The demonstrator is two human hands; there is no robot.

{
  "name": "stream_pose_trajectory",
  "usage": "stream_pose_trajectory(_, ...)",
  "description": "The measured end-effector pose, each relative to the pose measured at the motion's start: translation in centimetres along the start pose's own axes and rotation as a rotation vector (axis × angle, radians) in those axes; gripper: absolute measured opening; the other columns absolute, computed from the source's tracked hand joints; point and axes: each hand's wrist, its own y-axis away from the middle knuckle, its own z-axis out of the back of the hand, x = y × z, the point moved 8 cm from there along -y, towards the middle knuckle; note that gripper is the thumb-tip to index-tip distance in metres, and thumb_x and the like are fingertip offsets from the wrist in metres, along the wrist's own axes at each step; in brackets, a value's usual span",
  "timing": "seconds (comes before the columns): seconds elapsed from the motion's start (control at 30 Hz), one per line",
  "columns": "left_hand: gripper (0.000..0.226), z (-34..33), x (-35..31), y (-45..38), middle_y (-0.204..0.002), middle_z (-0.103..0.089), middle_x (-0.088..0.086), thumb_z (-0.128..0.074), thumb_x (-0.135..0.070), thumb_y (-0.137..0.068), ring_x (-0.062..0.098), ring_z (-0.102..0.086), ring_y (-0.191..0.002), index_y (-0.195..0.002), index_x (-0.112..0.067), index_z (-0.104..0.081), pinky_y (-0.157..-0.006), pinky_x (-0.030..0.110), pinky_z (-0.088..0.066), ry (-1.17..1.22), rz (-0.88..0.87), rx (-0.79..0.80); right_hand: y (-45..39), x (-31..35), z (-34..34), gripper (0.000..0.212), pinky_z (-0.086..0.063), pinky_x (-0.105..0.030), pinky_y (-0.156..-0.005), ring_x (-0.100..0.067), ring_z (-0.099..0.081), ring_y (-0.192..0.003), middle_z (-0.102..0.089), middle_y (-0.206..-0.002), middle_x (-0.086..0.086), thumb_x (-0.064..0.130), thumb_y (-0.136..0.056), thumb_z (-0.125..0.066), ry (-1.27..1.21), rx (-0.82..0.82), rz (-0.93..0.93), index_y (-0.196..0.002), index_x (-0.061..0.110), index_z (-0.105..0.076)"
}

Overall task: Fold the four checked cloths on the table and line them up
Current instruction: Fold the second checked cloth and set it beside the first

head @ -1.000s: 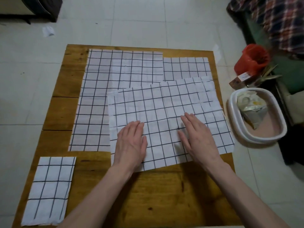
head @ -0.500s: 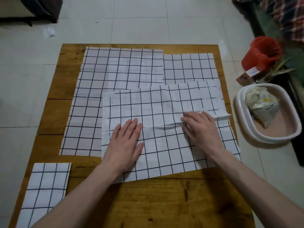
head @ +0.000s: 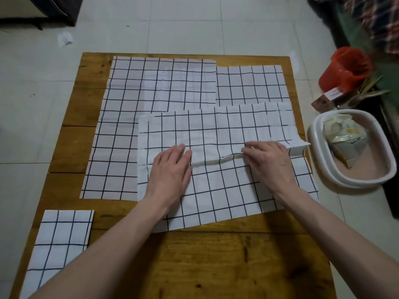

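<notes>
Both hands rest on the near checked cloth (head: pixel 216 160) on the wooden bench (head: pixel 216 266). The left hand (head: pixel 170 169) lies flat, fingers straight; the right hand (head: pixel 269 160) pinches a raised fold. Two unfolded cloths (head: pixel 155 104) lie behind, a folded cloth (head: pixel 60 244) near-left. Pale floor tiles (head: pixel 194 22) surround; no writing is legible.

Pale tiled floor (head: pixel 183 24), dim light.

left hand (head: pixel 170 171): bare, no glove, ring or watch seen | right hand (head: pixel 269 162): bare, nothing worn on fingers or wrist | forearms: uncovered up to the frame edge, entered from 6 o'clock, no sleeve seen
</notes>
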Motion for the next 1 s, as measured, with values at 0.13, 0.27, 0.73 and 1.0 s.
stream_pose_trajectory(0.13,0.012,1.4,0.4,-0.3,-0.11,-0.071,0.003,-0.076,-0.015,-0.091,0.027,-0.065,-0.105,-0.104,-0.013,-0.077,-0.096,0.043,-0.049,0.121,0.067,-0.088,0.0,0.2,1.1,0.02,-0.047,-0.042,-0.097,-0.024,-0.069,-0.103,-0.078,-0.111,0.0,0.024,-0.093,-0.075,-0.055,-0.035,-0.003,-0.112,0.02,-0.081)
stream_pose_trajectory(0.27,0.008,2.8,0.5,0.0,-0.097,-0.071,0.0,-0.078,-0.013,-0.09,0.023,-0.065,-0.092,-0.097,-0.014,-0.074,-0.085,0.038,-0.051,0.149,0.042,-0.114,0.5,0.9,2.7,0.017,-0.047,-0.041,-0.094,-0.023,-0.07,-0.098,-0.079,-0.105,0.0,0.025,-0.093,-0.075,-0.08,-0.065,0.029,-0.108,0.019,-0.08)
stream_pose_trajectory(0.73,0.02,10.9,0.5,1.4,-0.097,-0.063,0.005,-0.06,-0.019,-0.106,0.023,-0.057,-0.079,-0.12,-0.008,-0.068,-0.064,0.037,-0.049,0.086,-0.292,-0.096,1.3,4.8,9.4,0.024,-0.058,-0.045,-0.065,-0.03,-0.067,-0.083,-0.074,-0.104,-0.01,0.023,-0.105,-0.059,-0.058,-0.046,0.417,-0.106,0.005,-0.075)
stream_pose_trajectory(1.0,0.019,14.3,2.6,0.1,-0.097,-0.063,0.005,-0.064,-0.024,-0.098,0.023,-0.062,-0.078,-0.104,-0.008,-0.07,-0.058,0.043,-0.058,0.032,-0.24,-0.09,-0.8,4.5,11.8,0.025,-0.057,-0.046,-0.065,-0.031,-0.067,-0.083,-0.074,-0.104,-0.013,0.022,-0.105,-0.059,0.002,-0.075,0.429,-0.107,0.003,-0.075)
